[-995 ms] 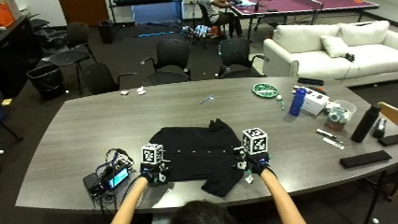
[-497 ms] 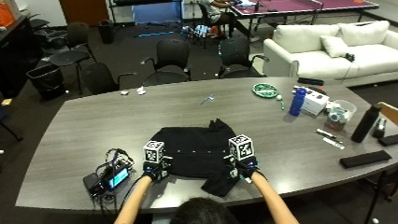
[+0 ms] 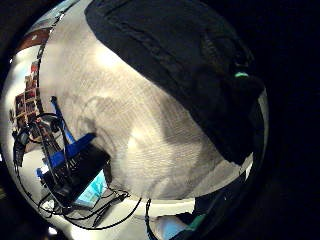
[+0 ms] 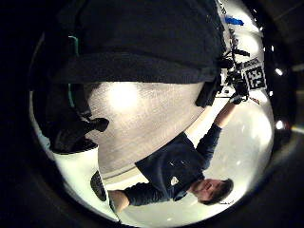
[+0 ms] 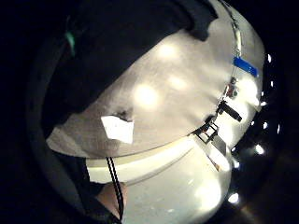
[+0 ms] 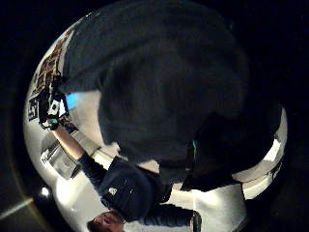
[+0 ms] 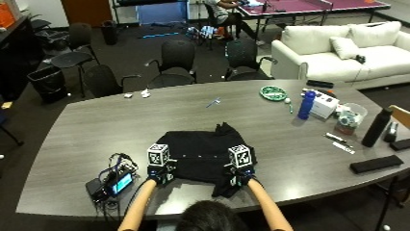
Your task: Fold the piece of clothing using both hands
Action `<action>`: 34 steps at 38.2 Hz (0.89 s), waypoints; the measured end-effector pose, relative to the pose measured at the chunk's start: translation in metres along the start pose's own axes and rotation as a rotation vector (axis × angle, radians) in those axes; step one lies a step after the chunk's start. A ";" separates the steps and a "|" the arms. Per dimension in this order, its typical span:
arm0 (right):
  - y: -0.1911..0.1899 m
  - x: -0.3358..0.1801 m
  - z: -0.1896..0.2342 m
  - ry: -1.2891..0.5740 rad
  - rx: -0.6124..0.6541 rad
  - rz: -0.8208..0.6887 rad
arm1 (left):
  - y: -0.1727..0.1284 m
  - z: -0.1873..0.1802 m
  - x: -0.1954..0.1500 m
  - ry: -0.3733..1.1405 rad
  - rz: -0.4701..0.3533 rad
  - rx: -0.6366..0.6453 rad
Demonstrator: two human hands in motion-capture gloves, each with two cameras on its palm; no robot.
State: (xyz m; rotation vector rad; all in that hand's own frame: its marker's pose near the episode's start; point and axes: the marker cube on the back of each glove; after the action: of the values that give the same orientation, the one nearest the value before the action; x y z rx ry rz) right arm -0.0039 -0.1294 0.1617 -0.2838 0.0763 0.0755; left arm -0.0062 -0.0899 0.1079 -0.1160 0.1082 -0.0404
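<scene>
Grey table (image 7: 115, 120), long and curved, with clutter at both ends. Black piece of clothing (image 7: 198, 153) spread flat near the front edge, one flap trailing toward the person. Left hand (image 7: 160, 173) at its near-left edge, right hand (image 7: 238, 177) at its near-right edge, both on the cloth; fingers hidden, so pinching or pressing could not be told. Small electronic device (image 7: 112, 183) just left of the left hand. Blue bottle (image 7: 307, 104) well apart, far right.

Bare grey wood counter (image 7: 96, 130) lies open at frame centre-left; a black cabled device (image 7: 112, 183) crowds the lower left.
</scene>
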 end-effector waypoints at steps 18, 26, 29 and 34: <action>0.011 0.002 -0.003 0.146 0.247 -0.007 | 0.045 0.003 0.015 0.037 0.101 -0.034; 0.051 0.006 -0.006 0.141 0.318 -0.143 | 0.081 0.001 0.028 0.091 0.376 0.048; 0.064 0.011 -0.013 0.146 0.310 -0.171 | 0.103 -0.008 0.029 0.122 0.390 0.010; 0.086 0.012 -0.064 0.175 0.319 -0.146 | 0.116 -0.050 0.029 0.136 0.353 0.104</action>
State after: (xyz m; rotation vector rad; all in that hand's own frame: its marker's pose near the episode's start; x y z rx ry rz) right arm -0.0031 -0.0641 0.0756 0.0238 0.2382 -0.1065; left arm 0.0207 0.0178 0.0417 0.0115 0.2605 0.2986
